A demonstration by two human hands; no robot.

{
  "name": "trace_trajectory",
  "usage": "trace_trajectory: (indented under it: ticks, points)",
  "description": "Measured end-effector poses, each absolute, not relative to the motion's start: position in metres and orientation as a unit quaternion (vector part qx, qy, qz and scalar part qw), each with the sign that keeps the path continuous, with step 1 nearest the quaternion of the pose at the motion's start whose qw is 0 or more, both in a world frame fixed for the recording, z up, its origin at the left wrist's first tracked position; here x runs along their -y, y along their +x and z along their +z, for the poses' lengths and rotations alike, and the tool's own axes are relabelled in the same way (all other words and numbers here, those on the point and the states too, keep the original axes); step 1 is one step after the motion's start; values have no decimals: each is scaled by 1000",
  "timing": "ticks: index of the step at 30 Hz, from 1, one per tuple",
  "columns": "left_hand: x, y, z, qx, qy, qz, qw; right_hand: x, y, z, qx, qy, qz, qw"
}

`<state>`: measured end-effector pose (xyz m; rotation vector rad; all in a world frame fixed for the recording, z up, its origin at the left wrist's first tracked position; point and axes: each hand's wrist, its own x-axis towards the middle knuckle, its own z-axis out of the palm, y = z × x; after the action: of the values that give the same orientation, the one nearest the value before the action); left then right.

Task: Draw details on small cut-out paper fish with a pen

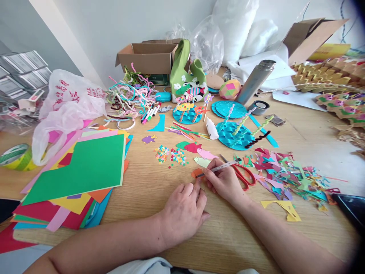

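Note:
My right hand (224,180) is closed around a slim grey pen (225,165), whose tip meets a small orange paper fish (196,173) on the table. Curled fingers of my left hand (185,207) press the near edge of that fish down, partly covering it. Red-handled scissors (245,175) lie just right of my right hand. Beyond my hands rest a pale green paper fish (202,162), a pink one (207,153), a red one (192,147) and a purple one (148,139). Two little piles of paper dots (178,156) sit to the left.
Stacked coloured paper (85,163) covers the left side, beside a plastic bag (71,99) and tape roll (18,156). Paper scraps (296,171) spread at right. Blue discs with pipe cleaners (236,135), a glue bottle (211,128), a green bag (182,76) and a flask (256,82) stand behind.

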<state>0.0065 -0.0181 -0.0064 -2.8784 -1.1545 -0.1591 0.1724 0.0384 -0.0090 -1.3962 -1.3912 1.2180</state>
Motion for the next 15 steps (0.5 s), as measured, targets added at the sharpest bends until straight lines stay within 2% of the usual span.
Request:
trace_trajectory:
  ticks: [9, 15]
  points:
    - [17, 6, -6, 371, -927, -53, 16, -38, 173, -12, 553, -544, 482, 407]
    - [18, 6, -4, 375, -925, -58, 13, -37, 173, -14, 517, -547, 467, 464]
